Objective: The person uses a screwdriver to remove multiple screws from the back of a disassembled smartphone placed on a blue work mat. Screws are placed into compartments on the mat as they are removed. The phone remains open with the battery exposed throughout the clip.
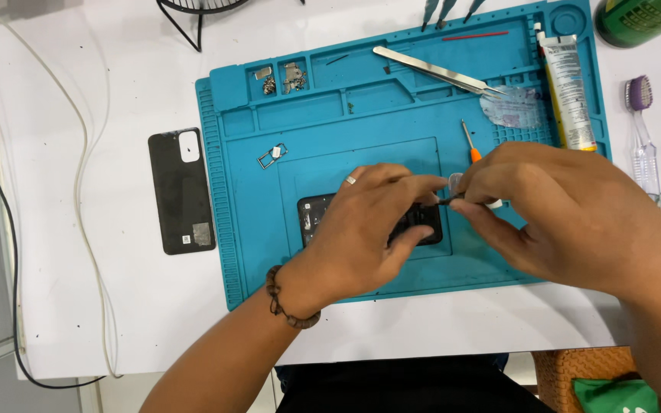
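Note:
An opened black phone [314, 218] lies on a blue repair mat [254, 252], mostly covered by my hands. My left hand [369, 229], with a ring and a bead bracelet, rests on the phone and pinches a small dark part at its right end. My right hand [560, 214] meets it from the right, fingers closed on a thin tool with a pale tip [454, 183]. What lies under the fingers is hidden.
The phone's black back cover [180, 191] lies left of the mat. On the mat are metal tweezers [437, 73], an orange screwdriver [470, 144], a SIM tray [271, 156], small screws and parts [283, 78], and a glue tube [568, 92]. White cables [82, 183] run at left; a brush [641, 130] lies at right.

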